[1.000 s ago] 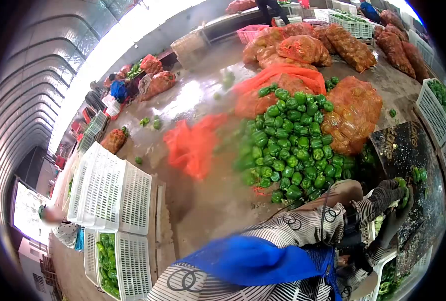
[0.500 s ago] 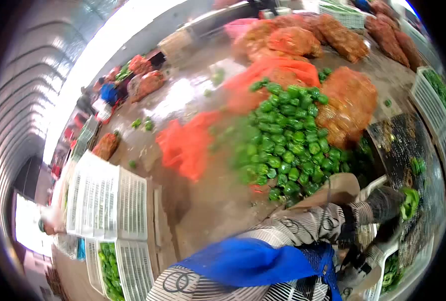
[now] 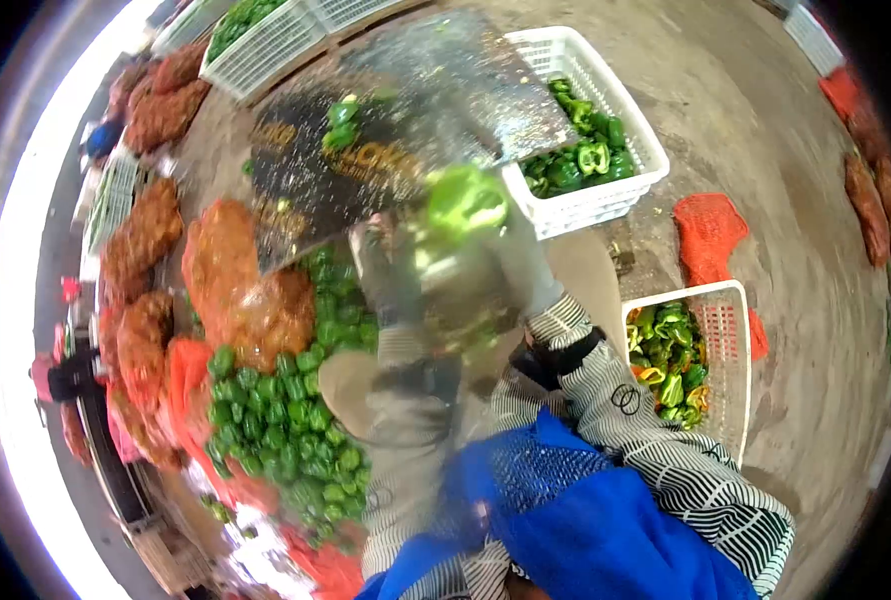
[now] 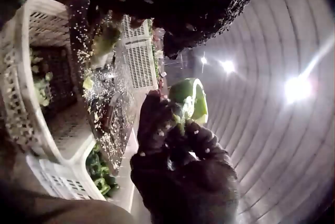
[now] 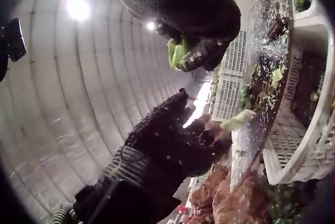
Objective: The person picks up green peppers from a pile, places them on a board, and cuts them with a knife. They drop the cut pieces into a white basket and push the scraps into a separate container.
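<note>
Pinching cut green pepper [image 4: 181, 92] in left hand's [image 4: 191, 184] grip, near surface's [image 3: 300, 180] near edge. Parting fingers on right hand [image 5: 175, 137] (cannot tell whether holding anything). Could drop pepper beside right-hand crate [image 3: 590, 212] through slack pinch.

The left arm [image 3: 405, 400] and right arm [image 3: 645, 415] are reaching forward, bringing both hands close together. The left hand [image 4: 183, 177] is pinching with bent fingers; the right hand [image 5: 175, 140] is holding its fingers partly apart, its grip unclear in shadow.
</note>
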### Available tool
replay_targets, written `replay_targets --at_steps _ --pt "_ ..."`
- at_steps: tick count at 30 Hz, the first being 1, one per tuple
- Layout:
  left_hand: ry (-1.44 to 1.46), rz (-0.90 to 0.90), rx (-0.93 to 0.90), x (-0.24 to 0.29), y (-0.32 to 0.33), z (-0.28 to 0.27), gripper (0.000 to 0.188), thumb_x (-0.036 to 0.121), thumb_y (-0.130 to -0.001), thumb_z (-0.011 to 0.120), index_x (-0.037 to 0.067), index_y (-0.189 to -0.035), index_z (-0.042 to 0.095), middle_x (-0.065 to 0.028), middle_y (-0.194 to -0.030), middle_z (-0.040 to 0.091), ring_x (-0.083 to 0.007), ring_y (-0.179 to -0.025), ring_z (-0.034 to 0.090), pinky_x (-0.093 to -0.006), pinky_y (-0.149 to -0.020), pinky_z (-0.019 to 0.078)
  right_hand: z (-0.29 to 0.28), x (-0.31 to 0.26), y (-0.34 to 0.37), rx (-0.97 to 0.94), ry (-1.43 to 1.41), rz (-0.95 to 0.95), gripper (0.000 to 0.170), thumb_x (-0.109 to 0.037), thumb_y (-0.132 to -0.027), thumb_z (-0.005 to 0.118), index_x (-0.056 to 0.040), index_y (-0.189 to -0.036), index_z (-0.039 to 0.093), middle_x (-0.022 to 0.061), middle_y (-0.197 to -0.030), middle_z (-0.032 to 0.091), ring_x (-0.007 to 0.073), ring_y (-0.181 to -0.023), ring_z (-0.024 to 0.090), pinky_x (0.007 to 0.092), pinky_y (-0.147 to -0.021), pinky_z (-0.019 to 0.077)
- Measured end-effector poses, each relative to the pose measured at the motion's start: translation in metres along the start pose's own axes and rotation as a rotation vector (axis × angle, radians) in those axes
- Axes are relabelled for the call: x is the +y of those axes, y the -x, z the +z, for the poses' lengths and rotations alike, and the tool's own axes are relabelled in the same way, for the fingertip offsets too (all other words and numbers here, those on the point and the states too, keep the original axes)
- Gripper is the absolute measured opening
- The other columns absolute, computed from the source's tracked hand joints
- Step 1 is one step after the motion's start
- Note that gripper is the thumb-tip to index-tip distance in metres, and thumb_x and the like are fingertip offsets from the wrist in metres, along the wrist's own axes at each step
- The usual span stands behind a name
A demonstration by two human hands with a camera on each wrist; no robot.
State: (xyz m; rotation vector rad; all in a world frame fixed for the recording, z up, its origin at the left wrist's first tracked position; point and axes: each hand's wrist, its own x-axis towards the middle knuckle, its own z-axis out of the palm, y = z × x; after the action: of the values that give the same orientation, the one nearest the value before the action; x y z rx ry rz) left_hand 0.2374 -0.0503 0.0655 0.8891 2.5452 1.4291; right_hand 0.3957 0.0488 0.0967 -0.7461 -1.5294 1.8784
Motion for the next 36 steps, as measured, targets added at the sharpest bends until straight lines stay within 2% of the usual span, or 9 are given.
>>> replay_targets --at_steps 4,7,11,12,17,19,24,34,36 --pt "0.705 -0.152 -0.183 0.063 -0.022 0.029 0.053 0.021 -0.09 0.069 0.01 -0.137 0.047 -0.0124 -0.111 0.063 -0.0193 -0.09 0.062 -0.0296 -0.076 0.0547 -0.021 0.012 -0.022 0.173 0.398 0.198 0.069 -0.004 -0.081 0.067 -0.0029 -0.144 0.039 0.0147 -0.118 0.057 0.0198 -0.097 0.061 0.0289 -0.082 0.0544" --pt "-0.216 0.798 -0.155 0.059 -0.021 0.045 0.057 0.022 -0.089 0.069 0.008 -0.139 0.044 -0.0119 -0.11 0.064 -0.0187 -0.088 0.063 -0.0281 -0.071 0.0542 -0.024 -0.017 -0.022 0.162 -0.176 0.285 0.062 -0.008 -0.081 0.067 -0.0004 -0.138 0.045 0.0159 -0.117 0.059 0.0211 -0.095 0.062 0.0293 -0.079 0.0534" --pt "-0.043 0.302 -0.27 0.047 -0.058 0.054 0.048 0.005 -0.084 0.064 0.011 -0.13 0.051 -0.0154 -0.118 0.06 -0.0246 -0.1 0.061 -0.0338 -0.083 0.0557 -0.077 -0.008 -0.079 0.243 -0.379 0.094 0.063 -0.004 -0.081 0.063 0.0016 -0.14 0.04 0.0193 -0.118 0.061 0.027 -0.102 0.062 0.0324 -0.08 0.0548" --pt "0.003 0.654 -0.074 0.027 -0.073 0.051 0.066 0.001 -0.082 0.07 0.013 -0.141 0.043 -0.0116 -0.123 0.059 -0.0209 -0.099 0.064 -0.031 -0.08 0.0579 -0.097 0.002 -0.099 0.245 -0.367 0.023 0.068 -0.001 -0.082 0.061 0.0017 -0.144 0.034 0.0205 -0.119 0.061 0.0292 -0.106 0.062 0.0334 -0.083 0.0558" --pt "0.396 -0.167 -0.058 0.014 -0.169 0.023 0.055 0.013 -0.083 0.073 0.006 -0.133 0.05 -0.0125 -0.122 0.06 -0.0246 -0.109 0.06 -0.0343 -0.095 0.0504 -0.114 -0.022 -0.179 0.437 -0.374 -0.229 0.047 -0.007 -0.095 0.056 0.0034 -0.137 0.04 0.018 -0.12 0.06 0.0227 -0.105 0.065 0.0277 -0.078 0.059" --pt "-0.214 0.168 0.051 -0.061 -0.226 0.031 0.057 0.021 -0.082 0.074 0.005 -0.132 0.052 -0.0156 -0.127 0.059 -0.0291 -0.114 0.058 -0.0377 -0.101 0.0455 -0.09 -0.041 -0.19 0.391 -0.213 -0.199 0.043 -0.011 -0.095 0.056 0.0018 -0.134 0.046 0.0146 -0.121 0.06 0.0193 -0.105 0.065 0.0261 -0.075 0.0562" --pt "-0.542 -0.131 -0.144 -0.082 -0.317 0.057 0.076 0.042 -0.079 0.075 0.002 -0.137 0.047 -0.0191 -0.138 0.051 -0.0322 -0.127 0.05 -0.0392 -0.108 0.0395 -0.046 -0.011 -0.209 0.201 0.034 0.072 0.037 -0.009 -0.093 0.056 -0.0006 -0.129 0.056 0.0133 -0.114 0.066 0.0166 -0.093 0.067 0.028 -0.077 0.0539" --pt "-0.623 -0.173 -0.169 -0.137 -0.323 0.107 0.06 0.029 -0.076 0.079 0.006 -0.126 0.054 -0.0176 -0.12 0.058 -0.0299 -0.105 0.062 -0.0394 -0.09 0.0516 -0.018 0.03 -0.212 -0.093 0.633 0.042 0.048 -0.011 -0.088 0.059 -0.0032 -0.135 0.051 0.0176 -0.119 0.064 0.0226 -0.104 0.062 0.0343 -0.094 0.0459" --pt "-0.121 0.158 -0.35 -0.13 -0.279 0.088 0.067 0.012 -0.076 0.078 0.007 -0.134 0.046 -0.0146 -0.124 0.058 -0.0248 -0.11 0.06 -0.0356 -0.094 0.0496 -0.004 0.033 -0.211 -0.089 0.588 0.078 0.055 -0.011 -0.087 0.06 -0.0028 -0.139 0.046 0.0188 -0.13 0.059 0.0253 -0.115 0.059 0.0364 -0.101 0.0434"
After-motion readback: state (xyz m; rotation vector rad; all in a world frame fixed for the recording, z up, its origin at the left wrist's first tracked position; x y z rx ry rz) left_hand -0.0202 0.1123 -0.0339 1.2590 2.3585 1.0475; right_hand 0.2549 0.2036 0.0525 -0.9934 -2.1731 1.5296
